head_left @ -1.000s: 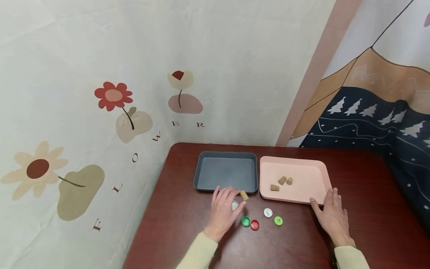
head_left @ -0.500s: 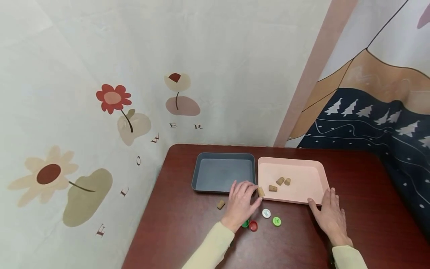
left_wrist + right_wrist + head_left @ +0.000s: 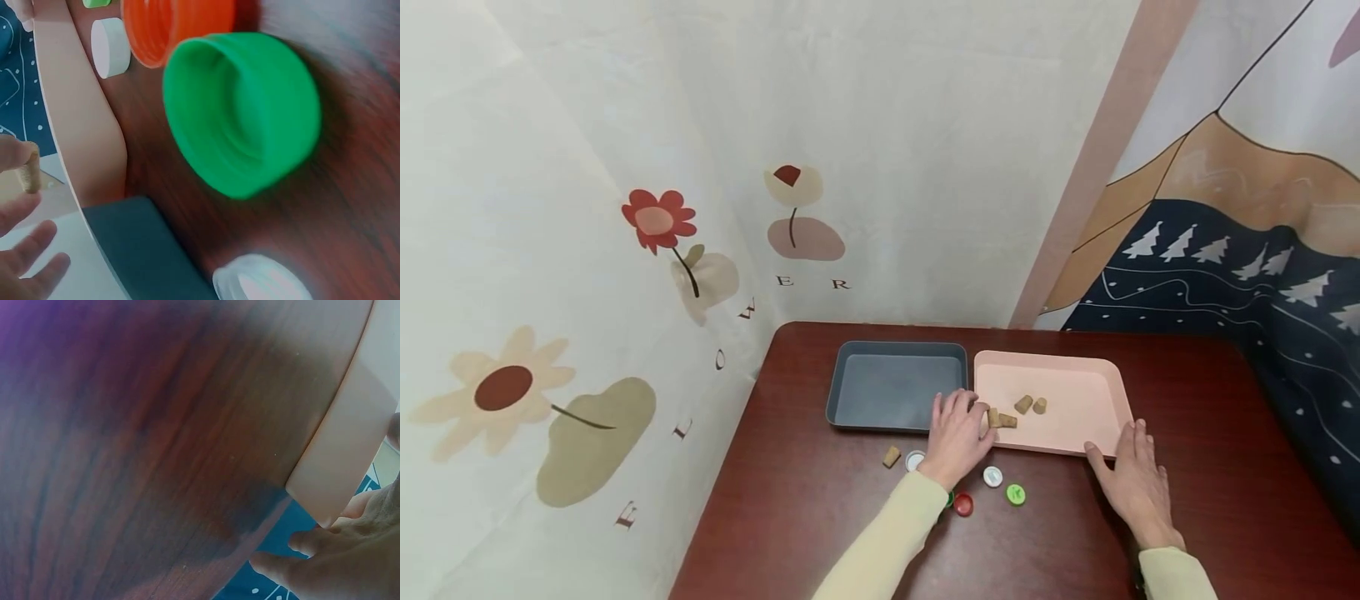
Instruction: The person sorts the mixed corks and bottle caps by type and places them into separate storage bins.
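Observation:
In the head view my left hand [image 3: 957,437] reaches over the near left corner of the pink tray [image 3: 1078,363], pinching a cork [image 3: 993,417] between thumb and finger. The left wrist view shows that cork [image 3: 30,169] between the fingertips. Another cork [image 3: 1008,422] lies close beside it in the tray, with two more corks [image 3: 1023,404] [image 3: 1040,406] farther right. My right hand [image 3: 1138,492] rests with extended fingers at the tray's near right corner; in the right wrist view its fingers [image 3: 281,565] lie by the tray's corner [image 3: 325,494].
The blue-grey tray [image 3: 891,385] stands left of the pink one. In front lie a cork [image 3: 891,457], a white cap [image 3: 914,460], another white cap [image 3: 992,477], a light green cap [image 3: 1016,495], a red cap [image 3: 963,505] and a green cap [image 3: 244,115], partly hidden by the left sleeve in the head view.
My left hand has carried the cork rightward from in front of the blue-grey tray into the pink tray. The cork and white cap at the left are uncovered. My right hand has stayed in place.

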`<control>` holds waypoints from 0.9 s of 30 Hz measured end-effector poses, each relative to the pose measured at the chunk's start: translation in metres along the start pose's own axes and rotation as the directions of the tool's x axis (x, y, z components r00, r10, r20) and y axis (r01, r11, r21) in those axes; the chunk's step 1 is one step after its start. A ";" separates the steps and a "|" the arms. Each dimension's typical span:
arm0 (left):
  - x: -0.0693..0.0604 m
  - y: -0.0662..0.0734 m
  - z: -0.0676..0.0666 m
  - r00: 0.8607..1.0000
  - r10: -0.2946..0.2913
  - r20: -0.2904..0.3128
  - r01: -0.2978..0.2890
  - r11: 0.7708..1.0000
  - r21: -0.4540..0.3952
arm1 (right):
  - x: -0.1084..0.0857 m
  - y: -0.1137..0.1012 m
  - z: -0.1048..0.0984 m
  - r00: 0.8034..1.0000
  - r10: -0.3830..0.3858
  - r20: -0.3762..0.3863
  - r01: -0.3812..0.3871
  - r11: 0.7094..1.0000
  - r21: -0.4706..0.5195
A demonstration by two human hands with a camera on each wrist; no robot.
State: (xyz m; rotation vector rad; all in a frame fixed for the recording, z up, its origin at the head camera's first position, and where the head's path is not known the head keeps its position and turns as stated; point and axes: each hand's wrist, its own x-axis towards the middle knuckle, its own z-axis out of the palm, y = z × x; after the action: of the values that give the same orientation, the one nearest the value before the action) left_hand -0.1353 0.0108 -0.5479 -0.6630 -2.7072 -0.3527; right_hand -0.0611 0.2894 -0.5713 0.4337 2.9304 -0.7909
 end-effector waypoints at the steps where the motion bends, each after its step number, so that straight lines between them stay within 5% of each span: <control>1: 0.001 0.002 0.001 1.000 -0.010 0.013 0.010 1.000 0.011 | -0.001 0.001 0.000 1.000 0.000 0.002 0.000 1.000 0.001; 11: 0.002 0.023 0.010 0.987 -0.124 0.106 0.113 0.989 0.100 | -0.006 0.008 -0.004 1.000 -0.009 0.020 0.009 1.000 -0.001; 17: 0.000 0.025 0.016 0.973 -0.172 0.154 0.162 0.984 0.074 | -0.007 0.008 -0.003 1.000 -0.014 0.026 0.014 1.000 -0.003; 22: -0.006 0.023 0.012 0.971 -0.175 0.164 0.178 0.984 0.001 | -0.007 0.009 -0.003 1.000 -0.018 0.025 0.018 1.000 -0.008; 27: -0.016 0.014 0.003 0.987 -0.123 0.104 0.131 0.989 -0.071 | -0.007 0.010 -0.004 1.000 -0.011 0.029 0.012 1.000 -0.007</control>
State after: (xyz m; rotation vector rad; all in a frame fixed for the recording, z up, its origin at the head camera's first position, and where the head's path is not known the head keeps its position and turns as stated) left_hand -0.1164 0.0173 -0.5546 -0.5439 -2.8512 -0.4709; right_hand -0.0520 0.2980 -0.5713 0.4016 2.9107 -0.7814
